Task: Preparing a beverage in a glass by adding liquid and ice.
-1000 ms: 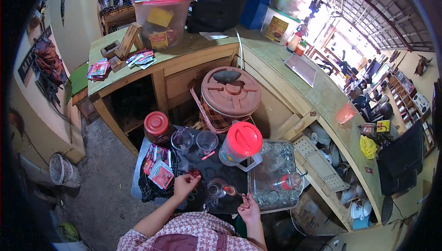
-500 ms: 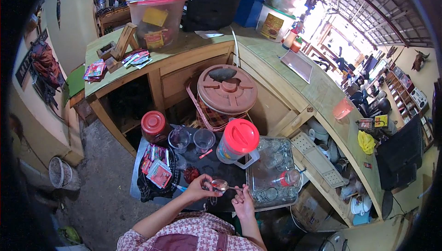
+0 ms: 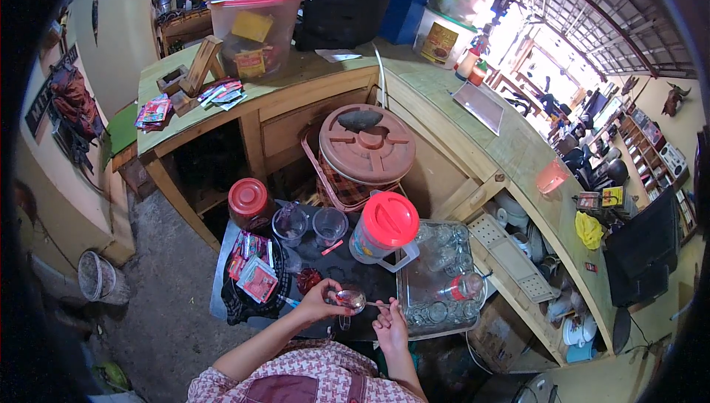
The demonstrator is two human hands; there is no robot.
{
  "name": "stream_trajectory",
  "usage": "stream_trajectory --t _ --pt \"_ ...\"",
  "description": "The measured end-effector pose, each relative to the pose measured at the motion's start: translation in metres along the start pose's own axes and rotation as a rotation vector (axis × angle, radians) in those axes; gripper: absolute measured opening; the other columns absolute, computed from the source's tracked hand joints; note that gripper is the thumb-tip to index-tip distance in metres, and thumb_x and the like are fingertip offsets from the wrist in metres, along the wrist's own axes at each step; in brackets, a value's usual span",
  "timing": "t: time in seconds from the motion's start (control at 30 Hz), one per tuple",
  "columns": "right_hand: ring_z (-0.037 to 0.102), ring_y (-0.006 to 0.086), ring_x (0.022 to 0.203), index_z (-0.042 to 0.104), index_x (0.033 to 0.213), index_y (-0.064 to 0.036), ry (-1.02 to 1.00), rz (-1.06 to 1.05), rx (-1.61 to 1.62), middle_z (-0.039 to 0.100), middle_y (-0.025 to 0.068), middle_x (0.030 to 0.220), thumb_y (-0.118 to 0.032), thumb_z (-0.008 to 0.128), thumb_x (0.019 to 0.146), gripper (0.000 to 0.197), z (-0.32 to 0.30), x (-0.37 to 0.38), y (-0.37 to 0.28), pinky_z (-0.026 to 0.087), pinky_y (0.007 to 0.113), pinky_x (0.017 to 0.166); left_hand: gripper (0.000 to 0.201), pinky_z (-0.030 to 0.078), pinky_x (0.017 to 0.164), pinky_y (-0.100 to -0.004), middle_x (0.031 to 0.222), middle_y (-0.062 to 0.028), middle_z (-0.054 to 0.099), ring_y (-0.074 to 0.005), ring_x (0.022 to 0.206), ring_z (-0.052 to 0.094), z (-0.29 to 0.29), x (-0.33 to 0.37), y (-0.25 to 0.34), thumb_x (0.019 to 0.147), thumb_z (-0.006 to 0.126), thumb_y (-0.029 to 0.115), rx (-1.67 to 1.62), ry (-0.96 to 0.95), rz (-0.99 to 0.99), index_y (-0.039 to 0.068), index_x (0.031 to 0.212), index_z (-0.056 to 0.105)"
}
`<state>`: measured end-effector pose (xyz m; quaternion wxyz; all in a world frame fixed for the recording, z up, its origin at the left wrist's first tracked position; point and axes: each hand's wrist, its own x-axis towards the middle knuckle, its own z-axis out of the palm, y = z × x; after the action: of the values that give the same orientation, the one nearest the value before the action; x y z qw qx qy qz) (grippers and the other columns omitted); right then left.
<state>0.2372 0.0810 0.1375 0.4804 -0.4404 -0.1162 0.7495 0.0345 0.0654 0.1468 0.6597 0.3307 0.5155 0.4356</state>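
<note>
My left hand (image 3: pixel 322 302) is closed round a small, shiny, round vessel that looks like a glass cup (image 3: pixel 352 299), held just above the dark table near my body. A thin spoon (image 3: pixel 376 304) runs from the cup to the right, its handle pinched by my right hand (image 3: pixel 390 319). How deep the spoon's end sits and what the cup holds are too small to make out. Beyond my left hand lies a dark red round thing (image 3: pixel 308 280). A clear pitcher with a red lid (image 3: pixel 387 219) stands ahead of my hands.
To the right, a metal tray (image 3: pixel 440 329) holds several glasses. Two clear plastic cups (image 3: pixel 290 224), a red-lidded jar (image 3: pixel 248 200) and a black basket of sachets (image 3: pixel 240 307) stand left. Behind is a large brown-lidded cooler (image 3: pixel 367 148). A wooden counter (image 3: pixel 473 137) curves around the table.
The cup and the spoon have shifted slightly in my fingers, and the cup's shiny round face shows at a slightly different tilt. Both hands stay almost in place. The view has moved a little.
</note>
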Motion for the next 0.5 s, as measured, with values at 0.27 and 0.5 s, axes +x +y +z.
stream_trajectory --t 0.27,0.5 --pt "0.033 0.0041 0.052 0.049 0.105 -0.0139 0.0 -0.051 -0.055 0.06 0.0105 0.096 -0.032 0.051 0.09 0.024 0.005 -0.003 -0.004 0.032 0.021 0.052 0.057 0.039 0.047 -0.0201 0.075 -0.0022 0.058 -0.0075 0.058 0.052 -0.005 0.006 -0.007 0.058 0.082 0.006 -0.029 0.008 0.027 0.009 0.1 0.044" --pt "0.033 0.0041 0.051 0.049 0.106 -0.0144 0.005 -0.076 -0.088 0.061 0.0109 0.094 -0.032 0.051 0.09 0.024 0.003 0.0 -0.002 0.033 0.022 0.052 0.053 0.042 0.048 -0.0205 0.077 -0.0033 0.059 -0.0089 0.06 0.055 -0.008 0.011 -0.013 0.06 0.078 0.002 -0.045 0.049 0.122 0.008 0.1 0.044"
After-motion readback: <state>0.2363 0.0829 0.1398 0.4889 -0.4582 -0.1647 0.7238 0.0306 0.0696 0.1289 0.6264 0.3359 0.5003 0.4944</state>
